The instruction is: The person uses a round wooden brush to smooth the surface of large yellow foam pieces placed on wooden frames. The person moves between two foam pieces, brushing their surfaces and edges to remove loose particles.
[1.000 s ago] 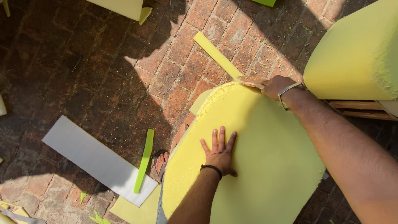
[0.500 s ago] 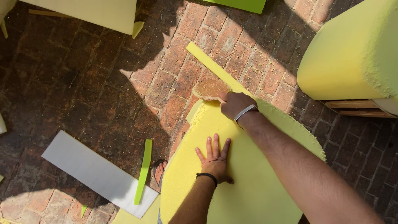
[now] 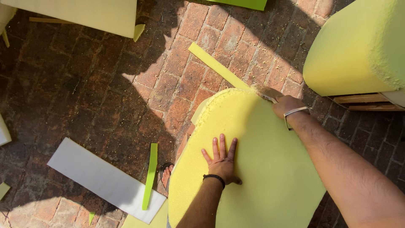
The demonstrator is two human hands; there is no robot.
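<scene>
On the brick floor (image 3: 105,88) the soft, crumbly yellow foam (image 3: 261,169) with its round edge lies under the left hand (image 3: 221,162) — spread flat — while the right hand (image 3: 287,105) grips a tool (image 3: 265,93) at the rim, which could slip and tear it.

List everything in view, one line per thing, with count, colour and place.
Rounded foam sheet: 1, yellow, centre, under both hands.
Cutting tool: 1, brownish, at the sheet's top edge in the right hand.
Foam block: 1, yellow, top right.
Foam strips: 2, yellow-green, above the sheet and lower left.
Flat panel: 1, grey-white, lower left.
Brick floor: reddish brown.
Foot: 1, in a sandal, left of the sheet.
Left hand: flat on the sheet.
Right hand: grips the tool.
</scene>
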